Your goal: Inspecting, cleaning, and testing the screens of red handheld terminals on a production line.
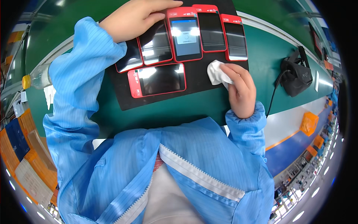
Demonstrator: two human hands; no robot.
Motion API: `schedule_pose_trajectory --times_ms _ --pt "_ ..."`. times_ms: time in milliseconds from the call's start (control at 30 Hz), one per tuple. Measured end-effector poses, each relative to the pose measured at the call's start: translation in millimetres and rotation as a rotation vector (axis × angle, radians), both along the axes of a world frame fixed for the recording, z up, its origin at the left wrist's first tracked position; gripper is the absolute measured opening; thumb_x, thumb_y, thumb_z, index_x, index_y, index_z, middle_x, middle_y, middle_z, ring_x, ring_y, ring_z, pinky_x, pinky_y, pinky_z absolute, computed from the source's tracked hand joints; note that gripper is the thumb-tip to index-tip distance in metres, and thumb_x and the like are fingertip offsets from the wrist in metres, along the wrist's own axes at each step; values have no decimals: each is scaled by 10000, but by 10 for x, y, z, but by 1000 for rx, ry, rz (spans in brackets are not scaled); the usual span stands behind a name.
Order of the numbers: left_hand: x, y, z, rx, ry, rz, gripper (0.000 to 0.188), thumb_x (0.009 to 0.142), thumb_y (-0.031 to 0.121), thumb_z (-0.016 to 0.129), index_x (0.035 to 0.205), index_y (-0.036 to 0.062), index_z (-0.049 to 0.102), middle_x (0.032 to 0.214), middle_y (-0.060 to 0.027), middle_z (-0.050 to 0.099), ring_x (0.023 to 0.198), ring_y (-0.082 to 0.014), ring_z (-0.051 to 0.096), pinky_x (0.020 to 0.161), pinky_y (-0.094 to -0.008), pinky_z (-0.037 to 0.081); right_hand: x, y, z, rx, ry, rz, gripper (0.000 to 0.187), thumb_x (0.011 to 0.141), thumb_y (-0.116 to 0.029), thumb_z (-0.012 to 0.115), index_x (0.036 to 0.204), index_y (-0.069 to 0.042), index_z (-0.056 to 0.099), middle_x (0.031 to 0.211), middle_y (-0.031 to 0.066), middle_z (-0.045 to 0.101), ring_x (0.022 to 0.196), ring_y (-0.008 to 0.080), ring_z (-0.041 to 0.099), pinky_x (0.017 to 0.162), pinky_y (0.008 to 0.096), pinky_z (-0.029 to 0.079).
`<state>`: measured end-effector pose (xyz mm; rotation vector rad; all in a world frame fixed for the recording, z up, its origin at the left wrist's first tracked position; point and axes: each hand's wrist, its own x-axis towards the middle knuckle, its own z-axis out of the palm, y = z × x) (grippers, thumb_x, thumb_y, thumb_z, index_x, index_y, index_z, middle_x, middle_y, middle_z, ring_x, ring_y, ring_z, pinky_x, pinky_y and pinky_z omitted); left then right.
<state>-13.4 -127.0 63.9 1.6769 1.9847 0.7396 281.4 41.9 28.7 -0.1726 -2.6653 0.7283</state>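
Several red-framed handheld devices with touchscreens lie on a black mat. My left hand (136,18) reaches over the upper left ones, fingers stretched out and thumb apart, near the top edge of a dark-screened device (156,44). Beside it, one device (186,39) has a lit blue-grey screen with a pale pop-up box. My right hand (241,87) pinches a crumpled white cloth (217,72) above the mat's right part. Two dark devices (212,31) (235,39) lie above the cloth. Another device (158,80) lies sideways nearer to me.
The black mat (125,99) rests on a green tabletop (264,71). A black object with a cable (296,74) sits at the right. At the left stands a clear bottle with a yellow cap (37,77), with white tissue (49,96) close by.
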Motion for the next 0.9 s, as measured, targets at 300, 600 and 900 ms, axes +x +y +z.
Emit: schedule_pose_trajectory --times_ms 300,600,900 --pt "-178 -164 -538 83 99 21 432 1052 273 486 1472 171 467 1331 -127 567 1222 -268 538 968 -311 533 218 43 -9 -37 148 -194 401 745 210 482 928 -66 707 1079 136 602 929 267 634 790 315 523" --pt "-126 -246 -511 18 -7 76 476 1040 226 515 1499 137 425 1417 -136 520 1317 -276 484 1047 -313 473 -270 -62 5 -115 145 -111 388 865 69 576 1222 -66 640 1183 153 545 1051 289 572 931 340 463" --pt "-30 -1081 91 101 76 379 592 960 186 600 1497 43 395 1466 -181 470 1364 -324 445 1142 -383 345 -312 28 -188 30 212 -154 421 750 126 655 1079 -126 731 1249 140 619 1141 318 580 982 386 457"
